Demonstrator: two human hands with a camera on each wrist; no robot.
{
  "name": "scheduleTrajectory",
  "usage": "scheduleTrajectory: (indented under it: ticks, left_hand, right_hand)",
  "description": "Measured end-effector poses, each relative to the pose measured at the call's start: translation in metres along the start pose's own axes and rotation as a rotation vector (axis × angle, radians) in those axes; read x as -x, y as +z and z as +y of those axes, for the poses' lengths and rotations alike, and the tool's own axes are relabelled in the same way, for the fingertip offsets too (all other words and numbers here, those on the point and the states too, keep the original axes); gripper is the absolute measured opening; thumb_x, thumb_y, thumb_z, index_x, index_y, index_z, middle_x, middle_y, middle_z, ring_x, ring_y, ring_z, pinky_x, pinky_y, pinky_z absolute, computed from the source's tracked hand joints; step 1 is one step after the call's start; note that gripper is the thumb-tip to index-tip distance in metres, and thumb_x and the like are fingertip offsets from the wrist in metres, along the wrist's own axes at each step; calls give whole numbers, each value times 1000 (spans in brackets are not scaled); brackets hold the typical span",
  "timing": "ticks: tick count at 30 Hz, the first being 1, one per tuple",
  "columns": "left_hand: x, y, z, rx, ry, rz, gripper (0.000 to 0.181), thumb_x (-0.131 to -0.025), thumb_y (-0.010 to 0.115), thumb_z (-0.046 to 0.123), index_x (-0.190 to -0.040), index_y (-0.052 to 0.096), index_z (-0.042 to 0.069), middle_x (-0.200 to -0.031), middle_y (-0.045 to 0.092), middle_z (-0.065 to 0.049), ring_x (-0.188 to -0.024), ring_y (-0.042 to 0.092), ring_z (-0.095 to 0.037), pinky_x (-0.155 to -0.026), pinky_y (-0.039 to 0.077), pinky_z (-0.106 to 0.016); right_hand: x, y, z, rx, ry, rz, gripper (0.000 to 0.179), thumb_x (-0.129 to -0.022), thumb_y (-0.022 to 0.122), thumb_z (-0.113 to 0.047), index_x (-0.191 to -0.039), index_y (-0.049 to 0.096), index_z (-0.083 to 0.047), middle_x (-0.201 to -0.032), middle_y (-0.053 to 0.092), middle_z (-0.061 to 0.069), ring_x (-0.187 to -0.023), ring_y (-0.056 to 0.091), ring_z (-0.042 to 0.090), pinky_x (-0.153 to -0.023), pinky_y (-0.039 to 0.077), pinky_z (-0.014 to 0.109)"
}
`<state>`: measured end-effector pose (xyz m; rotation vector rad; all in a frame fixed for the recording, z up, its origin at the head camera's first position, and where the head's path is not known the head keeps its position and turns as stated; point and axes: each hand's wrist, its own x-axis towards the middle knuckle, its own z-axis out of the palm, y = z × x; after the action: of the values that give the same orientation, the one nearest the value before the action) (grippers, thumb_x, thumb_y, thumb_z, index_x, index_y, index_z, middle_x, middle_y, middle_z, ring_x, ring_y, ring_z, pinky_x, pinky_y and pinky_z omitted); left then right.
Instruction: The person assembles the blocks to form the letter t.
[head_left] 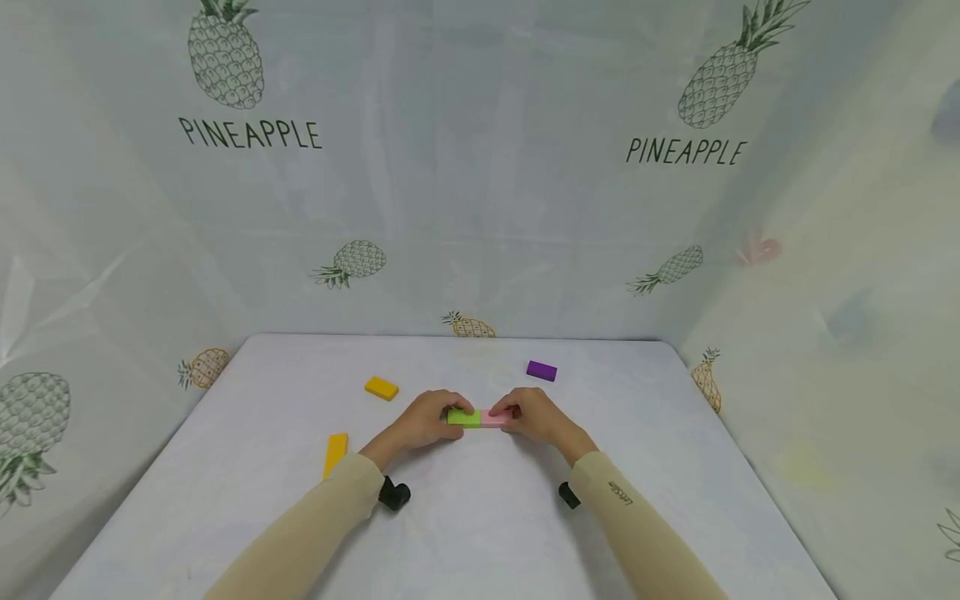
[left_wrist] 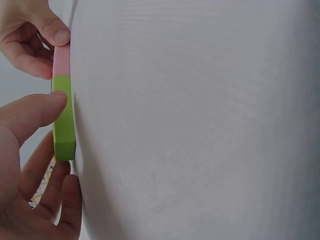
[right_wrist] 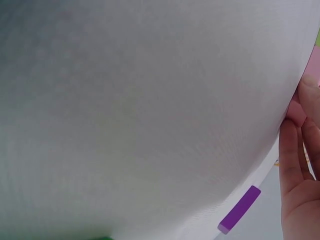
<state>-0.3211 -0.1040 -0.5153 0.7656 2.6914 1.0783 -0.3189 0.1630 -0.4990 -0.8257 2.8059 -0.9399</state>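
A green block and a pink block lie end to end on the white table, their ends meeting. My left hand pinches the green block between thumb and fingers, as the left wrist view shows with the thumb on the near face of the green block. From the other side my right hand pinches the pink block, its fingers covering the outer end. In the right wrist view the thumb lies against the pink block.
A purple block lies behind my right hand. One yellow block sits at the back left, and another yellow block is beside my left forearm, partly covered by the sleeve. A pineapple-print curtain rises behind the table.
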Motion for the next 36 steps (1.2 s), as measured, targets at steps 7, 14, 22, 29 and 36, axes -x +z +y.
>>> scheduleTrajectory:
  ticks: [7, 14, 22, 29, 36]
  left_hand:
    - [7, -11, 0, -27, -46, 59, 41, -93, 84, 18, -131, 73, 26, -137, 68, 4, -127, 60, -26, -111, 48, -52]
    - [14, -28, -3, -41, -156, 169, 47, -92, 85, 23, -136, 70, 30, -138, 67, 7, -129, 57, -26, -110, 49, -51]
    - [23, -51, -22, -88, -204, 267, 53, -91, 86, 25, -140, 67, 26, -144, 64, -4, -130, 56, -33, -108, 49, -54]
    - [34, -66, -41, -163, -232, 346, 54, -91, 83, 23, -142, 66, 19, -149, 59, -15, -130, 52, -44, -110, 42, -62]
    - [42, -73, -51, -166, -305, 363, 54, -93, 81, 25, -143, 65, 16, -155, 50, -21, -131, 48, -49, -109, 37, -69]
  right_hand:
    - [0, 0, 0, 5, 29, -5, 24, -91, 83, -3, -112, 83, -13, -108, 77, -1, -88, 57, 13, -78, 50, 24]
    - [0, 1, 0, 21, 30, -6, 24, -90, 84, -3, -112, 83, -14, -107, 76, -3, -87, 55, 13, -75, 50, 24]
    - [0, 2, 0, 13, 46, 12, 24, -90, 84, -3, -111, 83, -16, -107, 75, -3, -88, 55, 13, -76, 49, 24]
    - [3, 0, -1, 3, 39, 13, 25, -89, 83, 0, -111, 83, -14, -107, 76, -2, -88, 56, 13, -76, 50, 24]
    - [2, 1, -2, -11, 46, 5, 27, -90, 83, 2, -112, 83, -12, -110, 76, 0, -91, 57, 13, -78, 51, 24]
